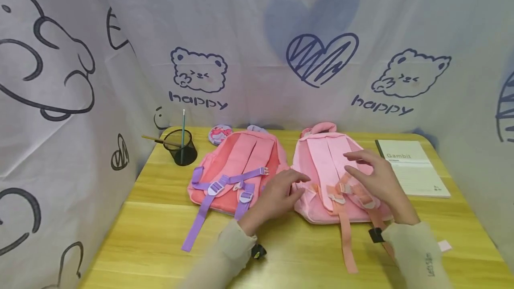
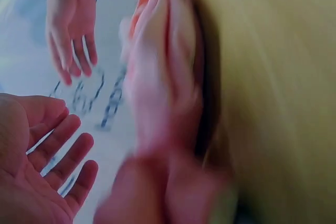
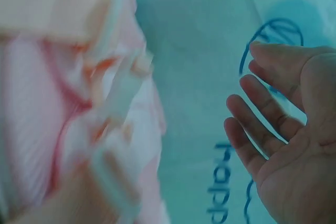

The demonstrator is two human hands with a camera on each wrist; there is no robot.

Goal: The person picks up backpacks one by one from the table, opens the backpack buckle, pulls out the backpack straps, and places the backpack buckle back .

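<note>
A pale pink backpack (image 1: 326,168) lies on the surface (image 1: 148,240), long axis running front to back, between the left hand (image 1: 279,193) and the nearer right hand (image 1: 377,177) above its orange straps (image 1: 345,237), both hands' fingers relaxed and empty.

- We seem to be in a small curtained nook laid out like a study desk; whether it stands in a home or a studio, we cannot tell.
- We see pale cloth (image 1: 249,21) hanging behind and along both sides, printed with hearts, bear faces and the word "happy".
- We have a wood-grain table (image 1: 160,235) for a desk.
- We find stationery on it: a black pen cup (image 1: 186,157) and a "Gambit" notebook (image 1: 417,177).
- We also see a coral-pink backpack (image 1: 241,146) and a pale pink backpack (image 1: 316,159), both school-style.
</note>
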